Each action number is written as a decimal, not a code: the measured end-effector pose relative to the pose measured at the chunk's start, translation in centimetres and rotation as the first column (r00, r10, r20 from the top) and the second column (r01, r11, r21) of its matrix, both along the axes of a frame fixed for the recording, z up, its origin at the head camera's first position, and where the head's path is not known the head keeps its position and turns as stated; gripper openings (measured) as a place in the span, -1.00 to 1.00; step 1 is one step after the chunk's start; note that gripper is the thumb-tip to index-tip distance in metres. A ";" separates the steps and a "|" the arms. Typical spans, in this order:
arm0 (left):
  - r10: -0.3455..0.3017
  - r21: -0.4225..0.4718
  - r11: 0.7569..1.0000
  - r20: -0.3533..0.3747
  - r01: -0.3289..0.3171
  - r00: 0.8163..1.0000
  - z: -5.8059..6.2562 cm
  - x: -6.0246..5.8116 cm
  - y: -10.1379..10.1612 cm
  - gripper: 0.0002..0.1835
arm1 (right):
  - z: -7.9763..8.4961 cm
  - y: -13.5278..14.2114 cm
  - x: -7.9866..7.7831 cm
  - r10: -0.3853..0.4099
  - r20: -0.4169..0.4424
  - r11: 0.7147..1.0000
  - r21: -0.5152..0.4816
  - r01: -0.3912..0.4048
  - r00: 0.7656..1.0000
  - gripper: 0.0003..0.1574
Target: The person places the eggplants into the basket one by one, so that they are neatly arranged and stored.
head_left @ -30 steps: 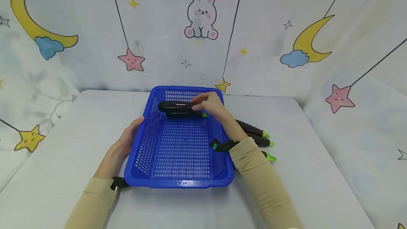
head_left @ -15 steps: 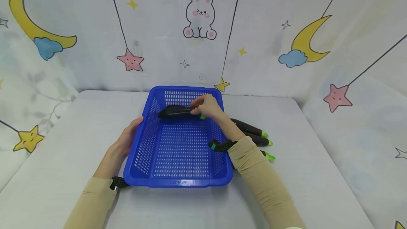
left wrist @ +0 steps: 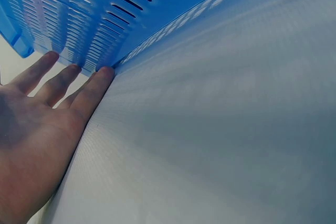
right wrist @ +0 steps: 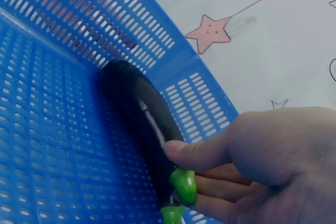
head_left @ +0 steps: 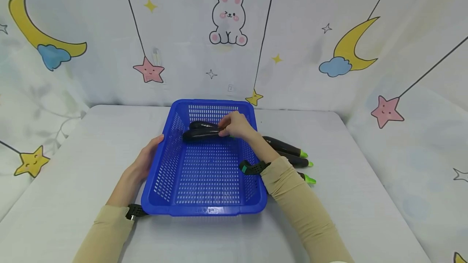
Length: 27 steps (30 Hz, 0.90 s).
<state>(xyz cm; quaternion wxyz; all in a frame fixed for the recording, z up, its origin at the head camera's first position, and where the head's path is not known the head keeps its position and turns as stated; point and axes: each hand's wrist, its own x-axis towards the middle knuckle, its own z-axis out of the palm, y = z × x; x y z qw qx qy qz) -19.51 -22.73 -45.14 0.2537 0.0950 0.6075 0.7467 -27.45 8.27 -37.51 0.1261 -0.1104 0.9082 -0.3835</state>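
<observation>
Inside the blue plastic basket (head_left: 208,173), two dark eggplants lie side by side near the back wall. My right hand (head_left: 237,126) reaches in over the basket's right side and pinches the front eggplant (head_left: 197,134) close to its stem end. The back eggplant (head_left: 201,124) is partly covered by it. Two green caps show by the fingers in the right wrist view, where my thumb (right wrist: 181,150) presses on dark skin. My left hand (head_left: 147,158) touches the basket's left side with straight fingers (left wrist: 68,77); its thumb is hidden.
Several more eggplants (head_left: 283,146) with green caps lie on the white tabletop (head_left: 351,214) right of the basket, partly behind my right forearm. A white cloth (head_left: 292,80) printed with stars, moons and a rabbit hangs behind and beside the table.
The right hand has brought its eggplant down and toward me, from above and behind the other one to a place in front of it. The left hand and basket have stayed nearly still.
</observation>
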 end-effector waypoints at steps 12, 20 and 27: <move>0.003 -0.014 1.000 -0.012 -0.003 1.000 -0.1 0.0 0.0 -0.13 | -0.3 -0.1 0.1 -0.009 0.014 0.993 0.114 0.007 1.000 -0.69; 0.001 -0.004 1.000 -0.004 -0.001 1.000 -0.2 0.0 -0.1 -0.13 | -0.4 -0.1 0.3 0.008 0.009 0.987 0.160 -0.010 1.000 -0.73; -0.001 -0.004 1.000 0.005 0.001 1.000 0.0 0.0 0.0 -0.12 | -0.5 0.0 0.3 0.030 -0.001 0.985 0.172 -0.030 1.000 -0.78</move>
